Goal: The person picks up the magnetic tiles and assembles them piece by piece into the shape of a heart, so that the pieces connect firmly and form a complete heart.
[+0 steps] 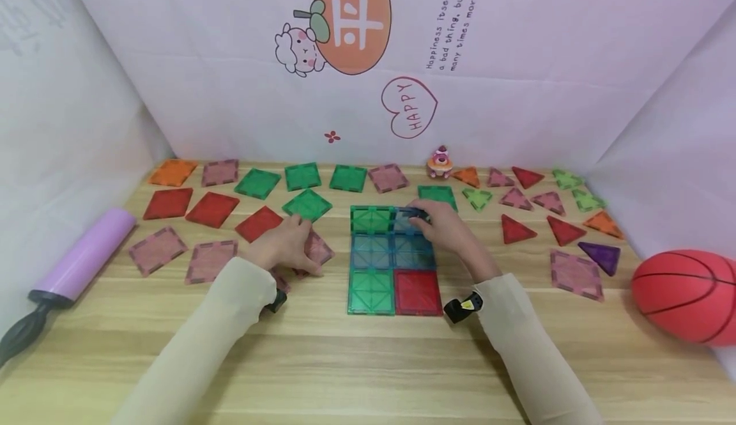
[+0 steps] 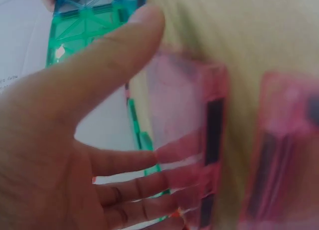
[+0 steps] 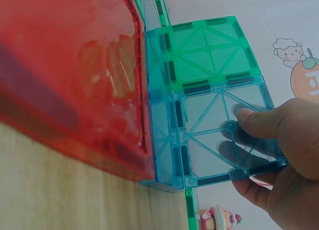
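Tabletop (image 1: 368,367), toward far edge: blue tile (image 3: 207,145) in thumb-and-finger pinch of right hand (image 1: 441,224); pink tile (image 2: 177,93) within spread of left hand (image 1: 282,246), grip indeterminate.

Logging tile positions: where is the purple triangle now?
In the head view's right side, the purple triangle lies beside a pink square, left of the red ball.

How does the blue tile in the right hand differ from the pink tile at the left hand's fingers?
The right hand pinches the blue tile; the left hand's fingers show through the pink tile. The blue tile meets a green tile edge to edge; the pink tile is apart from both. Both are see-through, with dark strips along their edges.
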Action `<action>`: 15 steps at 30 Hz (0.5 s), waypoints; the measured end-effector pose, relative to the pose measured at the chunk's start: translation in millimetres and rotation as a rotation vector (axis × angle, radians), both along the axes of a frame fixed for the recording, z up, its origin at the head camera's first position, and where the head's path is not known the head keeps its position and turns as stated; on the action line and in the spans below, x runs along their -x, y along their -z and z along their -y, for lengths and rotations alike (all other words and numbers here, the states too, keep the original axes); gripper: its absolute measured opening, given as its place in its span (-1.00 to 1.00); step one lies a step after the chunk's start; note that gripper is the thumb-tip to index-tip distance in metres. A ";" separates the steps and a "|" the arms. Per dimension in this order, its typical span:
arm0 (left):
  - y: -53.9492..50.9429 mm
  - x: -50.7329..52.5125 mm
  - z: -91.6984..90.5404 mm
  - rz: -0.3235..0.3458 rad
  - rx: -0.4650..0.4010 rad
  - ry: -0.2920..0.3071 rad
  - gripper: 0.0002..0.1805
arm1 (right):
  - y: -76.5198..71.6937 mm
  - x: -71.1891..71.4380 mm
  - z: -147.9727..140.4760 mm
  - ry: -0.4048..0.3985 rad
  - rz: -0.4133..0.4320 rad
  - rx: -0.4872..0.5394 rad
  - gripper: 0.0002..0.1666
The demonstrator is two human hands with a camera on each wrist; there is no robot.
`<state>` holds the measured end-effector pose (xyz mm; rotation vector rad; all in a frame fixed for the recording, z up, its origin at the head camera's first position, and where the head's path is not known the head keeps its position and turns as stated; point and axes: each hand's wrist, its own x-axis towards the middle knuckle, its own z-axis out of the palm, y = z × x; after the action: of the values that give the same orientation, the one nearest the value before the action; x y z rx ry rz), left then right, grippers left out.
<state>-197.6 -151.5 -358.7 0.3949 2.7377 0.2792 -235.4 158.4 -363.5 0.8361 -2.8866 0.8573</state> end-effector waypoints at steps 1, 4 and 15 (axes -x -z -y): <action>1.4 -0.2 -0.9 0.004 0.011 -0.009 0.04 | 0.7 0.0 0.3 -0.001 0.001 0.001 -0.72; 3.4 -1.1 -3.4 0.005 0.032 -0.026 -0.01 | 2.2 0.0 0.5 -0.002 0.005 0.004 -0.72; 0.9 0.8 -15.2 -0.041 -0.267 0.046 -0.13 | 1.4 0.7 -2.7 -0.010 -0.009 0.013 -0.72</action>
<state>-198.4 -136.3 -359.5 0.5379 2.7327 0.6345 -236.2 161.1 -364.9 0.8521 -2.8683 0.8703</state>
